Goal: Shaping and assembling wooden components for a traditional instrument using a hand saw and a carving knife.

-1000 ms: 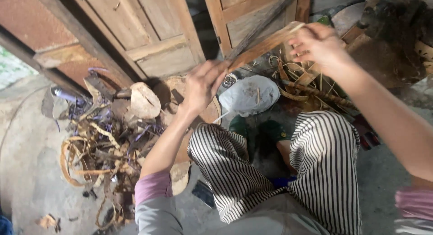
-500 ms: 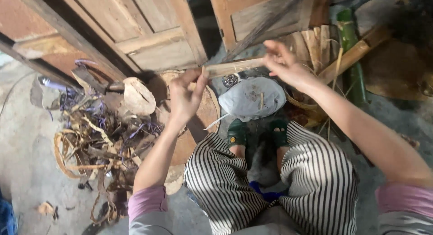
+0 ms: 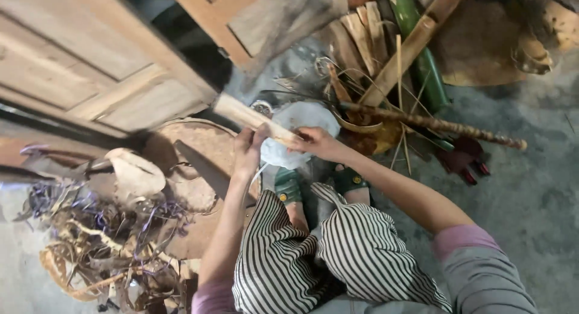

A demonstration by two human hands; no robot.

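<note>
My left hand (image 3: 247, 152) and my right hand (image 3: 315, 142) both grip a pale split stick of wood (image 3: 244, 116). The stick runs from the upper left, near the wooden door (image 3: 90, 60), down to my hands. The two hands are close together at its lower end, above a pale round bowl-like object (image 3: 301, 118) on the ground. My knees in striped trousers (image 3: 356, 247) and my green sandals (image 3: 288, 187) are just below the hands.
A round wooden block (image 3: 193, 193) with a dark blade (image 3: 202, 168) on it lies left of my knees. A heap of bark scraps and strips (image 3: 102, 247) fills the lower left. Split sticks, a green bamboo pole (image 3: 431, 79) and a long knotty stick (image 3: 458, 128) lie at the upper right.
My hands were wide apart on the stick and have come close together at its lower end. The stick has swung down and to the left, and the view has shifted.
</note>
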